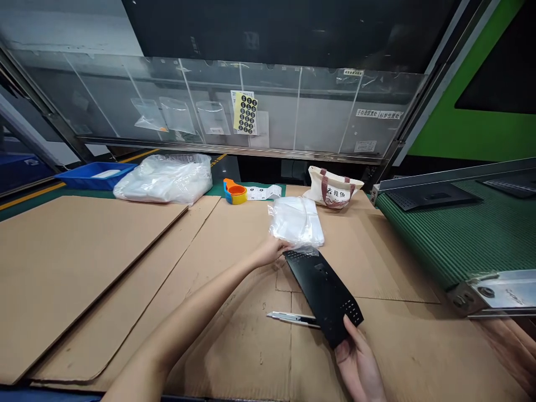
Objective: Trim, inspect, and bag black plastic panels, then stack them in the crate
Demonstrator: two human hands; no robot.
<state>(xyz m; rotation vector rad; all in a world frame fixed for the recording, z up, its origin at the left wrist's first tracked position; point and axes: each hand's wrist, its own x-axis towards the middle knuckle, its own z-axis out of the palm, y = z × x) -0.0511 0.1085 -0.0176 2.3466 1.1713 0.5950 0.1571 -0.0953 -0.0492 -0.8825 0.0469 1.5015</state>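
My right hand [359, 363] is closed around the near end of a flat black panel [322, 290] with rows of small holes at both ends, its thumb on top. The panel slants away from me, and its far end meets the near edge of a stack of clear plastic bags [296, 220]. My left hand [272, 250] pinches the bag's near edge beside the panel's far left corner; its fingertips are partly hidden. Partly under the panel lies a utility knife [291, 317] on the cardboard.
Cardboard sheets [84, 262] cover the table. Behind are a tape dispenser [235, 192], a cloth bag [334, 187], a large plastic bundle [165, 178] and a blue tray [90, 177]. A green conveyor [456, 234] carrying black panels runs at right; another person's arm [508, 349] shows below it.
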